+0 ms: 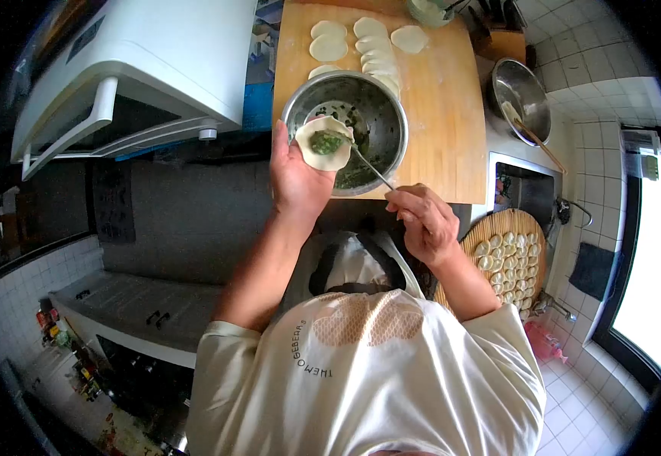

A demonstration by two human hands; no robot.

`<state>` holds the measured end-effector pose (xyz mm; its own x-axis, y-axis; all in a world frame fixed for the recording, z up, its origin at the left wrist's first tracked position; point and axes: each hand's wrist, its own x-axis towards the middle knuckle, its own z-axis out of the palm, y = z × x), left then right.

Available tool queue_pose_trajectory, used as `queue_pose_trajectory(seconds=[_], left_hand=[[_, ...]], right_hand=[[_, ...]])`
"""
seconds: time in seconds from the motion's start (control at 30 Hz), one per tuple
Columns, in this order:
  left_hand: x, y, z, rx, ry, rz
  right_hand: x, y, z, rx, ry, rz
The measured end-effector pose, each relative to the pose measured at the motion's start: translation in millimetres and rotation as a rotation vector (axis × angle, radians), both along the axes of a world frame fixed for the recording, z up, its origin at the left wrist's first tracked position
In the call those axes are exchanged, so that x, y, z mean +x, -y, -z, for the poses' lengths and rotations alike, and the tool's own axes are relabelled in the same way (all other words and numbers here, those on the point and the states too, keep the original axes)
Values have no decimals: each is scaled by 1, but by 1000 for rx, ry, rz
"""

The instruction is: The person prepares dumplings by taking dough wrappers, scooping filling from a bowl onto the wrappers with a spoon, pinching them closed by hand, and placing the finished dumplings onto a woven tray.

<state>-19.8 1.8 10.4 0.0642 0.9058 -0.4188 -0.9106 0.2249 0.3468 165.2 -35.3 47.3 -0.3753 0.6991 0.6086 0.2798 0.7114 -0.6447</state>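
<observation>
On my left hand (298, 176) lies a round dumpling wrapper (335, 162), resting across the fingers with the thumb out to the side. A mound of green filling (325, 143) sits in its middle. My right hand (425, 223) pinches the handle of a metal spoon (374, 169), whose tip touches the filling. Beneath the wrapper stands a steel bowl (399, 129) with more green filling along its bottom; the wrapper and hand hide part of it.
Flat wrappers (329, 48) lie on the wooden board (452, 114), some in an overlapping row. A round tray (463, 251) of shaped dumplings (507, 262) stands at right. A second steel bowl (532, 83) with chopsticks (541, 146) is near the sink (524, 186). A white appliance (171, 53) stands left.
</observation>
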Motion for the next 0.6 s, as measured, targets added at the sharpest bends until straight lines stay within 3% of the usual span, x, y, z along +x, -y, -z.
queue_pose_trajectory(seconds=[0.13, 0.33, 0.4, 0.6], left_hand=[[7, 0, -8, 31, 33, -13], [8, 0, -7, 51, 55, -20], [9, -2, -10, 16, 56, -20], [7, -1, -7, -8, 40, -17]], right_hand=[[-1, -1, 4, -65, 53, -6], [2, 3, 3, 81, -12, -36], [2, 1, 7, -43, 68, -18], [3, 7, 7, -127, -75, 7]])
